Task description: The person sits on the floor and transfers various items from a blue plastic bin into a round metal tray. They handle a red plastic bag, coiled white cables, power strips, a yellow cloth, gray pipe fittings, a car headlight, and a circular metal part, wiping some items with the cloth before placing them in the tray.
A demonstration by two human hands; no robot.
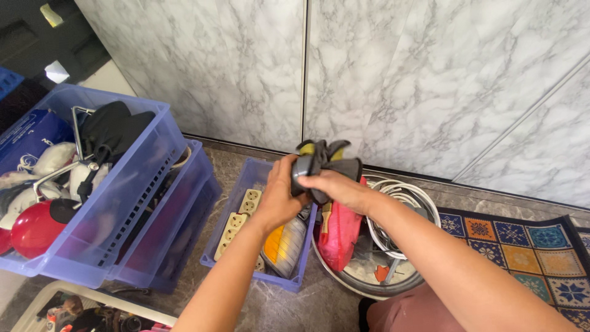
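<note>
Marble wall behind, both hands (307,187) grip dark gloves (322,163) (yellow-trimmed, crumpled)

The dark grey item (322,166) was partly covered by both hands, so its kind could not be told. The round basin (369,283) was largely hidden behind the right forearm, and the patterned rug (522,246) was cut off at the edge.

open air above the small crate (241,184), marble wall (246,67) behind, stacked crates (132,203) left, basin (393,284) right
</note>
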